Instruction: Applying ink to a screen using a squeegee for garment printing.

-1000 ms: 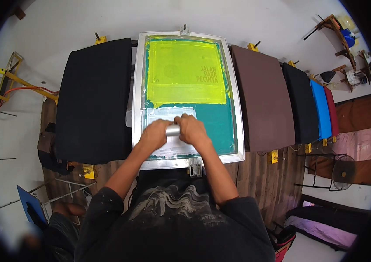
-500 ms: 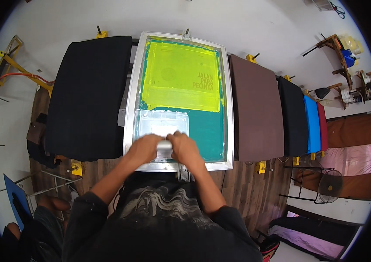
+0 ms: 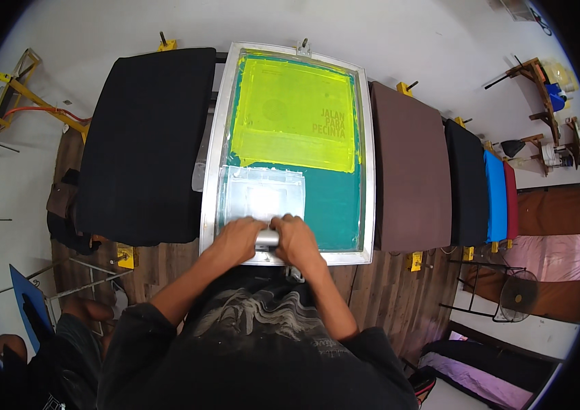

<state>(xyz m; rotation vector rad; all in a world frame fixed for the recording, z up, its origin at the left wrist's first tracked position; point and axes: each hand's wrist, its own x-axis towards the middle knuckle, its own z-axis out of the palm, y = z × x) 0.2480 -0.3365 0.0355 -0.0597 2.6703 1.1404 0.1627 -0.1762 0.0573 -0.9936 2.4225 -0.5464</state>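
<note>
My left hand [image 3: 237, 239] and right hand [image 3: 296, 239] both clench the squeegee [image 3: 267, 239], which sits at the near end of the screen [image 3: 370, 171], over a pale smear on green mesh. A black shirt [image 3: 143, 143] lies left and a brown shirt [image 3: 409, 178] right.

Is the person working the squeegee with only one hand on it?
No: both the left hand and the right hand grip the squeegee at the near end of the printing screen.
</note>
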